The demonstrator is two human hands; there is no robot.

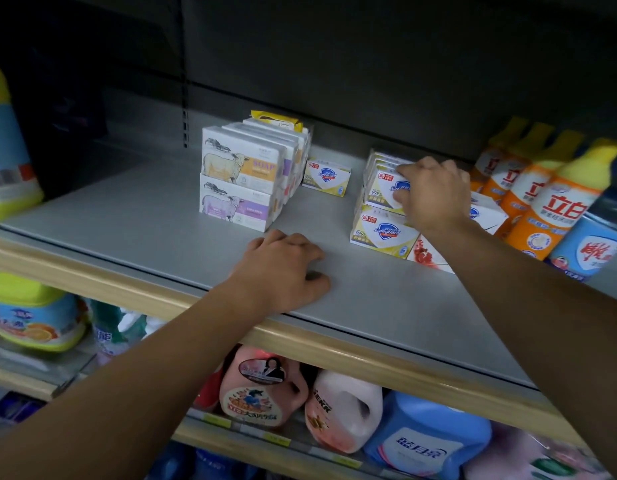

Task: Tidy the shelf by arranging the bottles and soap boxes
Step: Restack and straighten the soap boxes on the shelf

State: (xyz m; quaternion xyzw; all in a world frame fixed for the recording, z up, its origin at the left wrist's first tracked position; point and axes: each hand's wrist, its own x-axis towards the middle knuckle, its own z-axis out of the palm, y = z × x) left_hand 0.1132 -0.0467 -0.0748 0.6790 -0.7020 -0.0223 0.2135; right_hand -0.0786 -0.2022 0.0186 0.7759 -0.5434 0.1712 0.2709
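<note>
On the grey shelf stands a stack of white sheep-print soap boxes, two high and several deep. A single Safeguard soap box stands behind them to the right. Further right is a stack of Safeguard boxes; my right hand grips the upper box of that stack. My left hand rests on the shelf near the front edge, fingers curled, holding nothing. Orange bottles with yellow caps line the right end.
A blue bottle stands beside the orange ones. A red-printed white box lies under my right forearm. A large yellow-and-blue jug stands at the far left. Detergent jugs fill the lower shelf behind the wooden front rail.
</note>
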